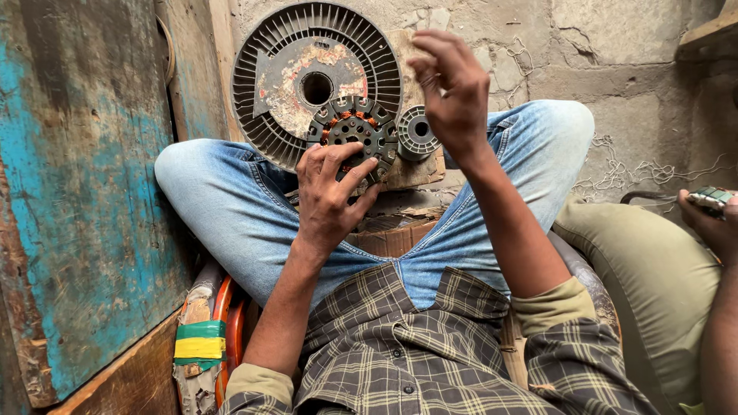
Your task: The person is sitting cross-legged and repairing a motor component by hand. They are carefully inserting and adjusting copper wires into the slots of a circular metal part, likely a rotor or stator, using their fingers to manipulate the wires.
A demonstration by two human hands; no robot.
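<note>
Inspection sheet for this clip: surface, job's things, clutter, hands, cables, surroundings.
Surface: worn board ahead of the crossed legs in blue jeans.
Job's things: round motor stator with copper windings, held against the board; large grey finned disc behind it; small grey ribbed hub beside it.
Clutter: torn cardboard between the legs; taped orange ring at lower left.
Hands: left hand grips the stator's lower edge; right hand raised above the hub, fingers curled, holding nothing visible. Another person's hand at the right edge holds a small object.
Cables: loose wire scraps on the floor.
Surroundings: rough concrete wall; peeling blue door on the left.
</note>
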